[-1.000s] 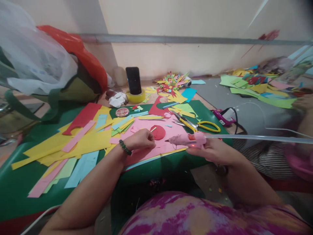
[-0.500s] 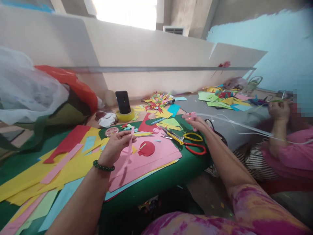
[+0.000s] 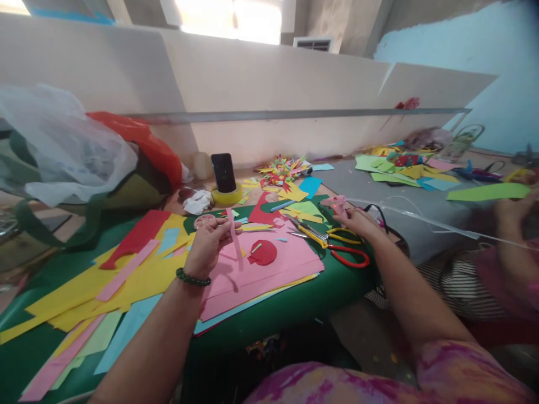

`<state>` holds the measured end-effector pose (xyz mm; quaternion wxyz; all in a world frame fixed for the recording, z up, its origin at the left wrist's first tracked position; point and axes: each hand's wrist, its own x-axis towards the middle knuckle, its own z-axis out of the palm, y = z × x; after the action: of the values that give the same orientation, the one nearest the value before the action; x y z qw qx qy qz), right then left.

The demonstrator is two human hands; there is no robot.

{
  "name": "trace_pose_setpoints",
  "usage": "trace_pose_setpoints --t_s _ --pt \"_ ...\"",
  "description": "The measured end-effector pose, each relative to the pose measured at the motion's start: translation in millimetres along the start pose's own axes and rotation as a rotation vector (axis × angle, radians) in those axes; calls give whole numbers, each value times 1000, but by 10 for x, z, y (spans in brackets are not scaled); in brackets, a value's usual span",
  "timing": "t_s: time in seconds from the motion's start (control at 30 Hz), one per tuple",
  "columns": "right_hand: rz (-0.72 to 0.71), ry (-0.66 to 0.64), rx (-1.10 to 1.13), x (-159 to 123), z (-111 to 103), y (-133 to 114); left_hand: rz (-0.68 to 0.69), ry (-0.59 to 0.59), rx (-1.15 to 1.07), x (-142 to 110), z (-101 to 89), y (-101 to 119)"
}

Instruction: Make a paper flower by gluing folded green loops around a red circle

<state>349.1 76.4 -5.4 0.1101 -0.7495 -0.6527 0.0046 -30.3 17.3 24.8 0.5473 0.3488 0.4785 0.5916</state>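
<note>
My left hand (image 3: pixel 209 244) is raised over the pink paper sheets (image 3: pixel 269 269) and pinches a narrow pink paper strip (image 3: pixel 234 238) that hangs down from its fingers. A red paper circle (image 3: pixel 263 252) lies on the pink sheets just right of that hand. My right hand (image 3: pixel 357 220) reaches to the far right edge of the green table (image 3: pixel 273 314) and grips a pink glue gun (image 3: pixel 339 205), whose long clear glue stick (image 3: pixel 421 219) trails off to the right. Yellow-handled scissors (image 3: pixel 324 234) and red-handled scissors (image 3: pixel 349 255) lie beside that hand.
Yellow, red, blue and pink paper sheets (image 3: pixel 105 275) cover the table's left. A phone (image 3: pixel 223 171) stands in a yellow tape roll (image 3: pixel 226 196) at the back. Plastic bags (image 3: pixel 63 146) sit at the left. Another person's hand (image 3: pixel 511 207) holds green paper (image 3: pixel 488 192) at the right.
My left hand lifted off the pink sheets with a pink strip pinched in it. My right hand carried the glue gun away to the table's far right edge. The view tilted up.
</note>
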Motion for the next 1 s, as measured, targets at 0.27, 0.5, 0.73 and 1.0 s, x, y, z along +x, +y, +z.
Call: trace_pose_setpoints --t_s 0.27,0.5,0.73,1.0 --pt "-408 170 302 -761 -313 -646 -12 5 -33 2 35 -54" --pt "-1112 318 393 -831 -44 -1794 55 69 -145 20 -6 -40" --pt "-884 9 863 -724 333 -2276 207 162 -260 63 -69 -92" --pt "-388 -480 1624 -682 427 -2352 330 220 -217 83 -31 -178"
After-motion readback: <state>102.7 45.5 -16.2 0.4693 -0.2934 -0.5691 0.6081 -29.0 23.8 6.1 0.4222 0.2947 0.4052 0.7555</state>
